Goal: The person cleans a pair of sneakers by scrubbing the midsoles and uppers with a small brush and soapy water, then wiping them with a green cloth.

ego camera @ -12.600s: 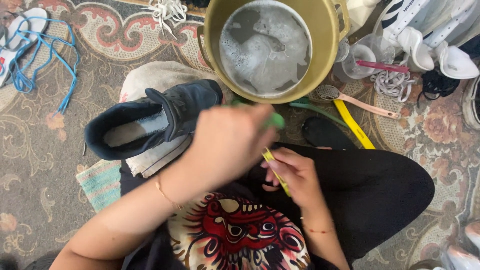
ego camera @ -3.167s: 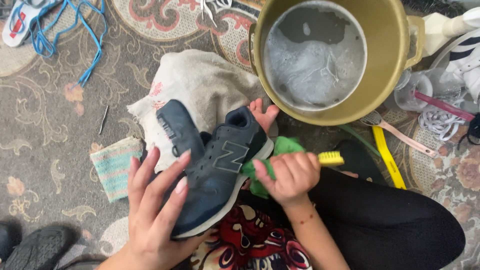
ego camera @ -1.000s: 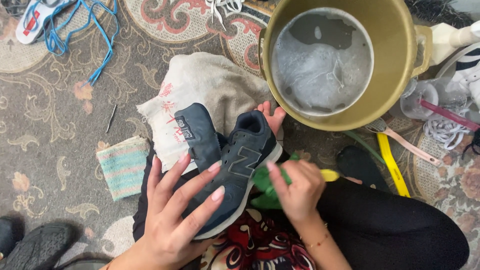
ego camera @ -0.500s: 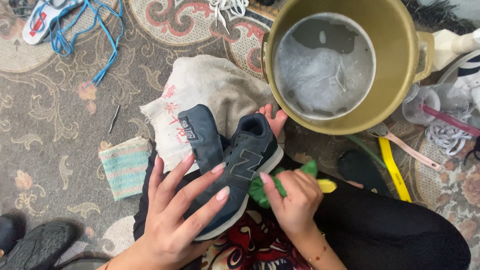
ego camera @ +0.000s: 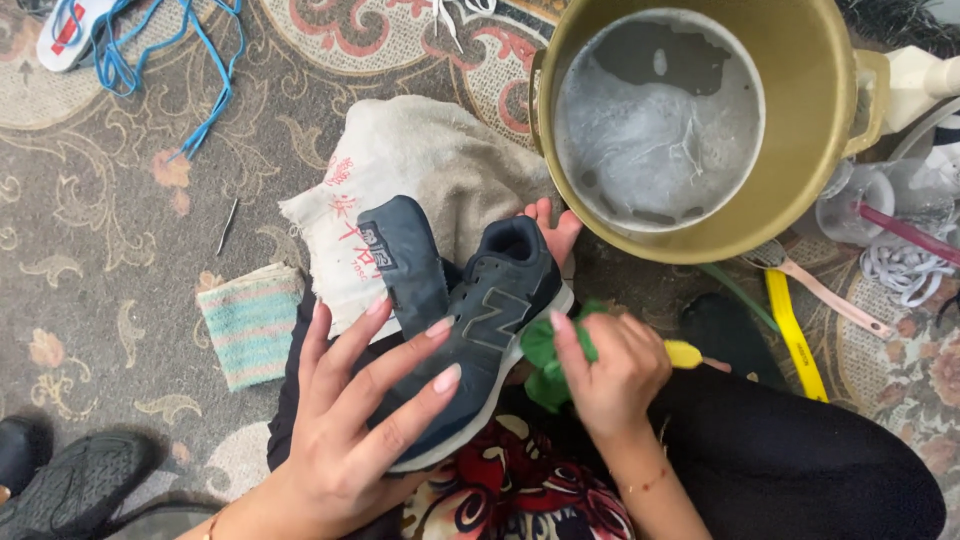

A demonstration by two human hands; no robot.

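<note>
A dark navy sneaker (ego camera: 478,320) with a pale sole rests on my lap, its tongue pulled up and toe toward me. My left hand (ego camera: 365,415) lies spread over its toe and side, steadying it. My right hand (ego camera: 607,368) grips a green cloth (ego camera: 545,355) together with a yellow-handled brush (ego camera: 685,354), pressed against the sole edge on the sneaker's right side. My bare toes (ego camera: 553,222) show just behind the heel.
A gold pot (ego camera: 790,130) of soapy water stands at the upper right. A beige towel (ego camera: 420,175) lies under the sneaker. A striped cloth (ego camera: 248,323), blue laces (ego camera: 195,60), yellow tool (ego camera: 793,332), pink-handled brush (ego camera: 815,285) and other shoes (ego camera: 70,490) lie on the patterned carpet.
My right hand with the cloth and brush has kept rubbing back and forth along the sneaker's sole edge, now slightly further right. My left hand has stayed on the toe.
</note>
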